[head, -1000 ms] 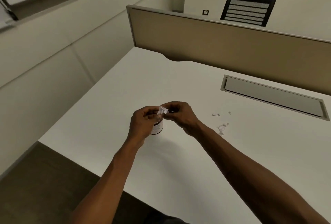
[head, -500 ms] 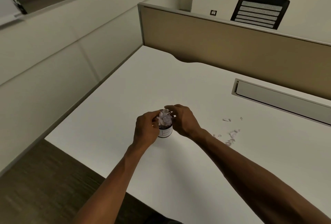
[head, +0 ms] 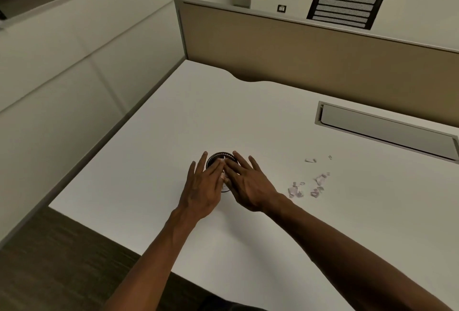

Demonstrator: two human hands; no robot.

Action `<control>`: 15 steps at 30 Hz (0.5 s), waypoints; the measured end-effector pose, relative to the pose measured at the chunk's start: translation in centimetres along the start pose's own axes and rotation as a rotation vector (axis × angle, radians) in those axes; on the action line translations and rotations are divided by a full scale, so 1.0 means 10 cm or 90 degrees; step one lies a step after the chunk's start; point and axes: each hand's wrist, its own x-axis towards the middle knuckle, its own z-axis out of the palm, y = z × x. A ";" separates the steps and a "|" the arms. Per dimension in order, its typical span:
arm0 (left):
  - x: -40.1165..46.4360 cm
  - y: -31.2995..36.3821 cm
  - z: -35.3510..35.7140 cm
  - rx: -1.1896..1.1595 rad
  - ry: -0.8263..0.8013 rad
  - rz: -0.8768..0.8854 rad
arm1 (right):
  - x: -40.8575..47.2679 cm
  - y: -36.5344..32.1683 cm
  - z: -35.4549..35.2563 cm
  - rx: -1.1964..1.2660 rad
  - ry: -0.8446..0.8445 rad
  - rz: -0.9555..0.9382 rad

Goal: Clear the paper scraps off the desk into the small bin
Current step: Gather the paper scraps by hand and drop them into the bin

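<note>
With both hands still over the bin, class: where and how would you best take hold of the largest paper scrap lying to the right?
Pinch the crumpled scrap by its raised, curled upper edge, coming from above with the right hand, thumb and forefinger. It lies loose on the desk, too thin for a side grip, and sits on that hand's side of the small bin.

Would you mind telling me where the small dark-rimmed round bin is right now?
In the head view, the small dark-rimmed round bin stands on the white desk left of centre, under both hands' fingertips.
</note>
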 end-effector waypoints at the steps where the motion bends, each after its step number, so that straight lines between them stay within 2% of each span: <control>1: 0.01 -0.01 0.00 0.002 -0.002 0.002 | 0.01 0.00 0.00 -0.004 -0.001 -0.002; 4: 0.05 -0.02 -0.02 -0.009 0.004 0.006 | 0.04 0.01 -0.04 0.020 0.028 -0.007; 8: 0.06 0.04 -0.06 -0.029 0.071 0.019 | -0.05 0.01 -0.11 0.121 0.161 0.018; 10: 0.01 0.13 -0.04 -0.072 0.146 0.018 | -0.21 0.03 -0.10 0.186 0.240 0.086; 12: -0.08 0.29 0.03 -0.124 0.209 0.042 | -0.44 0.06 -0.05 0.241 0.272 0.186; 15: -0.26 0.63 0.23 -0.184 0.200 0.107 | -0.86 0.19 0.07 0.268 0.278 0.308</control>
